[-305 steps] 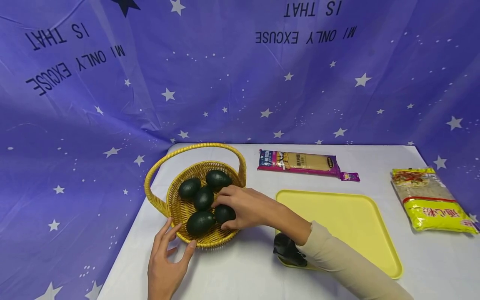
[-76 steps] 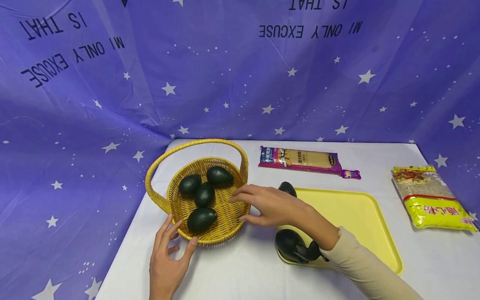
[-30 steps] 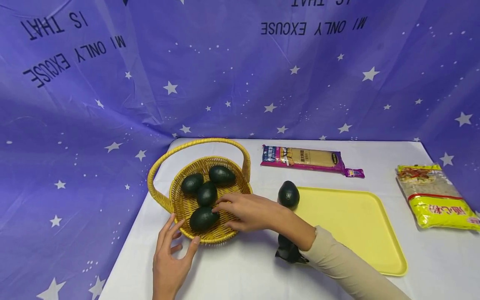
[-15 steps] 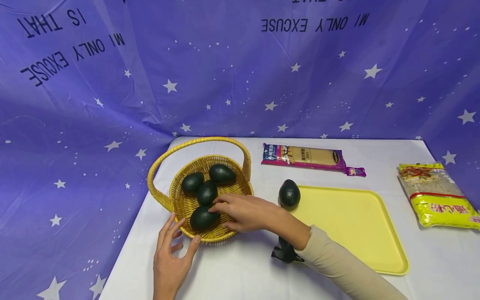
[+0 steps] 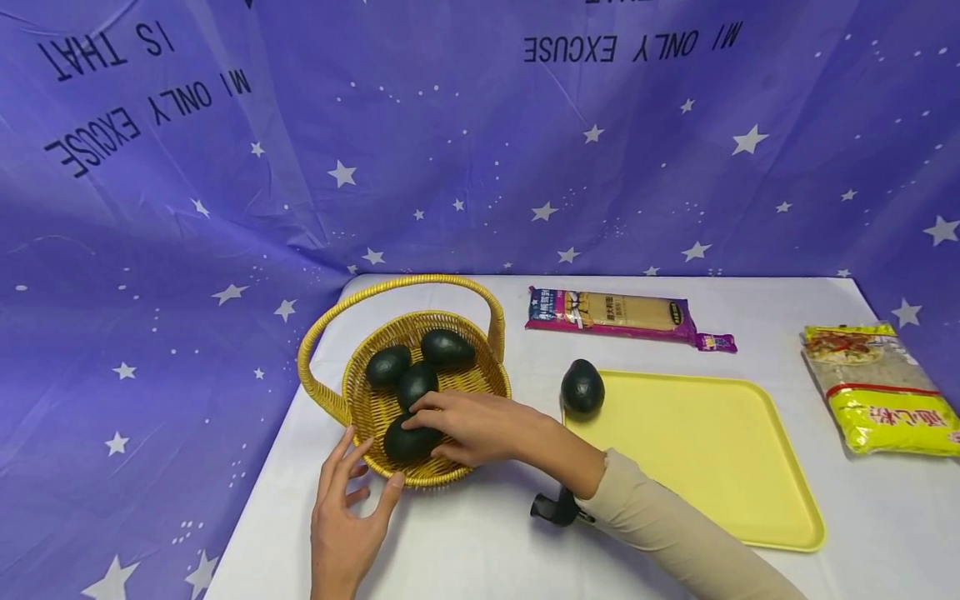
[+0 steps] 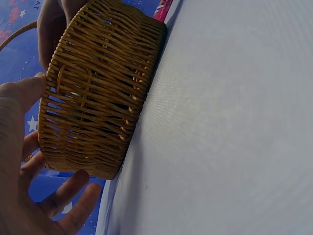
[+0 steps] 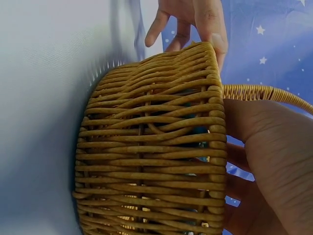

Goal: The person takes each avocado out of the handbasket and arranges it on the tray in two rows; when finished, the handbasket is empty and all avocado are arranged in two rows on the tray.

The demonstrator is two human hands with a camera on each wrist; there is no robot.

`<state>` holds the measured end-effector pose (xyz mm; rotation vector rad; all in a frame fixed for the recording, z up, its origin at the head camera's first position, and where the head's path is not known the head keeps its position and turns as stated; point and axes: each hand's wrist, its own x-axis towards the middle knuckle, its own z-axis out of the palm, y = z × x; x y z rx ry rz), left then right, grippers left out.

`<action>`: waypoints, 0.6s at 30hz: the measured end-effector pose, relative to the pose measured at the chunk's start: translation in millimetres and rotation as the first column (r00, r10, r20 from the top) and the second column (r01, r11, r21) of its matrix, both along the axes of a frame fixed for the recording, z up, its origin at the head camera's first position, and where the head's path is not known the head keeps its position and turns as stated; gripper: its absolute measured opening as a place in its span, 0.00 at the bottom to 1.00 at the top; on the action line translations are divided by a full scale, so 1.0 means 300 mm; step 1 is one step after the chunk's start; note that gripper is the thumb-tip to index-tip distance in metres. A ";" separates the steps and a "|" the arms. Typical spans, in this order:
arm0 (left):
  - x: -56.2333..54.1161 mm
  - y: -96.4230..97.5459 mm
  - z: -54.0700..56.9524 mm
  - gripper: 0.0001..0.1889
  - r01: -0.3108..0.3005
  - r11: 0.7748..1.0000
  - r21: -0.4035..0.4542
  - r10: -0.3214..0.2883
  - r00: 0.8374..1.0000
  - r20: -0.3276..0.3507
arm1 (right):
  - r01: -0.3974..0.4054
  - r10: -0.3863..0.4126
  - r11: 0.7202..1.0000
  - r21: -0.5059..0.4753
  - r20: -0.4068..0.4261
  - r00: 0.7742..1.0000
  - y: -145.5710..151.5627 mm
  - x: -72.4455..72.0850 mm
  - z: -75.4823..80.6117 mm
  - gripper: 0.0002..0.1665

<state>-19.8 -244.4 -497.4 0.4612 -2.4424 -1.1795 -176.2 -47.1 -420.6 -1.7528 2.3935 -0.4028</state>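
Observation:
A yellow wicker basket [image 5: 497, 385] with a tall handle stands on the left of the table. Inside lie dark green avocados: one at the left [image 5: 387, 367], one at the back [image 5: 447, 347], one in the middle [image 5: 417, 385] and one at the front [image 5: 405, 442]. My right hand [image 5: 468, 425] reaches over the basket's right rim and grips the front avocado, fingers over its top and thumb at its near side. My left hand [image 5: 348, 517] touches the basket's near left rim with thumb and fingertips, fingers spread. In both wrist views the wicker wall hides the avocados.
A yellow tray [image 5: 697, 450] sits right of the basket, an avocado [image 5: 582, 388] at its back left corner. A black wrist device [image 5: 555, 508] and my sleeve cover its front left. Behind lies a spaghetti pack [image 5: 611, 315]; far right, a yellow pasta bag [image 5: 877, 390].
The avocado my right hand held in the basket earlier is out, and one now shows on the tray's back left corner. My right hand has moved left onto the front avocado. My left hand stays put.

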 end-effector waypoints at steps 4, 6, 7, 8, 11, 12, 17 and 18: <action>-0.001 0.000 0.001 0.31 0.003 1.000 0.002 -0.003 1.000 0.001 | 0.003 -0.003 1.000 0.010 0.003 1.000 -0.007 -0.001 -0.003 0.29; -0.002 0.000 0.003 0.31 0.006 1.000 0.004 -0.006 1.000 0.002 | 0.006 -0.006 1.000 0.015 0.006 1.000 -0.010 -0.004 -0.004 0.29; -0.003 0.000 0.004 0.31 0.006 1.000 0.005 -0.006 1.000 0.003 | 0.005 -0.005 1.000 0.018 0.007 1.000 -0.011 -0.005 -0.005 0.29; -0.003 0.001 0.004 0.31 0.005 1.000 0.005 -0.005 1.000 0.005 | 0.004 -0.004 1.000 0.019 0.006 1.000 -0.014 -0.005 -0.006 0.29; -0.003 0.001 0.006 0.31 0.002 1.000 0.003 -0.002 1.000 0.006 | -0.001 0.001 1.000 0.023 0.001 1.000 -0.022 -0.006 -0.007 0.29; -0.003 0.001 0.006 0.31 0.000 1.000 0.002 0.000 1.000 0.006 | -0.003 0.003 1.000 0.024 0.001 1.000 -0.025 -0.005 -0.007 0.29; 0.000 0.002 0.006 0.31 -0.005 1.000 0.004 0.005 1.000 0.010 | 0.001 0.000 1.000 0.024 -0.017 1.000 -0.041 0.001 -0.008 0.28; 0.000 0.002 0.006 0.31 -0.006 1.000 0.007 0.005 1.000 0.011 | 0.003 -0.002 1.000 0.025 -0.023 1.000 -0.044 0.002 -0.009 0.28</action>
